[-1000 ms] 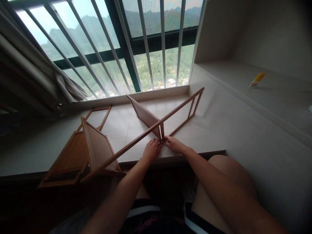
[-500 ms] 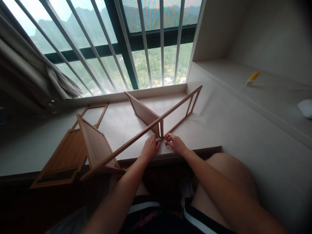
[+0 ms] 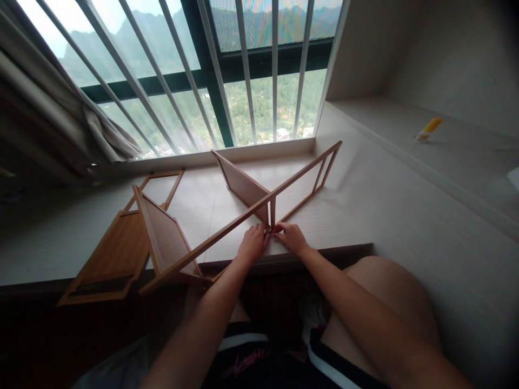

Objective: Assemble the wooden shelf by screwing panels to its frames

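Left hand [image 3: 253, 242], right hand [image 3: 291, 237] working at frame [image 3: 231, 226]
Long axis slanting far-right, just ahead, both equally near; can't tell if clamping

Ahead of you, a wide window with a dark green frame [image 3: 260, 64] stands behind slim pale vertical bars [image 3: 274, 97]; hazy mountains [image 3: 156, 46] and green slopes [image 3: 261, 105] show beyond. A heavy grey-beige fabric curtain [image 3: 44, 81] hangs at your left. Daylight washes the broad pale wood-grain window ledge [image 3: 324, 221]. To your right, a raised pale shelf [image 3: 385, 119] meets a plain, shadowed wall [image 3: 454, 65].
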A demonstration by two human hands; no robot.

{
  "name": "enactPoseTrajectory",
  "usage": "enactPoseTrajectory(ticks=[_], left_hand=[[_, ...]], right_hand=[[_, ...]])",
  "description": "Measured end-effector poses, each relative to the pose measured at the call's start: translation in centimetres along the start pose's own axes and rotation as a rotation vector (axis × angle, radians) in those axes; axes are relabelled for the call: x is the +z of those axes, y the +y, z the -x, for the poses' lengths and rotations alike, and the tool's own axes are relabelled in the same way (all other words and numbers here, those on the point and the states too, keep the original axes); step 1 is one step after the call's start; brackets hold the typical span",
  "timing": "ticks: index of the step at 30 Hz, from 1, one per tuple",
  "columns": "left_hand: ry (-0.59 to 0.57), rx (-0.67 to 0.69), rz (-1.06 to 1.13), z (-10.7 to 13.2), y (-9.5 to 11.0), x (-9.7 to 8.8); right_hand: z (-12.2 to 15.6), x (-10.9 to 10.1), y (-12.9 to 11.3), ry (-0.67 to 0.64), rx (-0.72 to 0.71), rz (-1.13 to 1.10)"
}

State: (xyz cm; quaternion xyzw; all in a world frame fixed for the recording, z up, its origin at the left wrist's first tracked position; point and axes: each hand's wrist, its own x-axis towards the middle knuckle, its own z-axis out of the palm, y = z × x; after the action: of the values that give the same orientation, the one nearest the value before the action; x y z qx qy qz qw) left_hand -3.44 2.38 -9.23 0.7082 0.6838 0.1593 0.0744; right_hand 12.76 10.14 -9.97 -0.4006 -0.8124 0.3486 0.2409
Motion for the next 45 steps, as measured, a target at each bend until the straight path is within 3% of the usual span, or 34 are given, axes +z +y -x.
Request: enactPoseTrajectory(ticks=[7, 12, 23, 31, 45], left_hand=[[-0.001, -0.021, -0.03, -0.1, 0.1, -0.1], [-0.016, -0.012, -0.052, -0.1, 0.2, -0.1], [-0.033, -0.012, -0.087, -0.2, 0.5, -0.4], [-0.04, -0.022, -0.125, -0.1, 0.5, -0.4], [-0.075, -0.041, -0.152, -0.2, 0.7, -0.4]], right_hand=[[0.5, -0.7, 0.3, -0.079, -0.09, -0.045], [0.5, -0.8, 0.5, -0.051, -0.08, -0.069], [0.1, -1.5, 0.8, -0.084, -0.095, 0.003], [-0.3, -1.3, 0.9, -0.105, -0.194, 0.065], [0.6, -0.3, 0.3, 0.01, -0.147, 0.288]])
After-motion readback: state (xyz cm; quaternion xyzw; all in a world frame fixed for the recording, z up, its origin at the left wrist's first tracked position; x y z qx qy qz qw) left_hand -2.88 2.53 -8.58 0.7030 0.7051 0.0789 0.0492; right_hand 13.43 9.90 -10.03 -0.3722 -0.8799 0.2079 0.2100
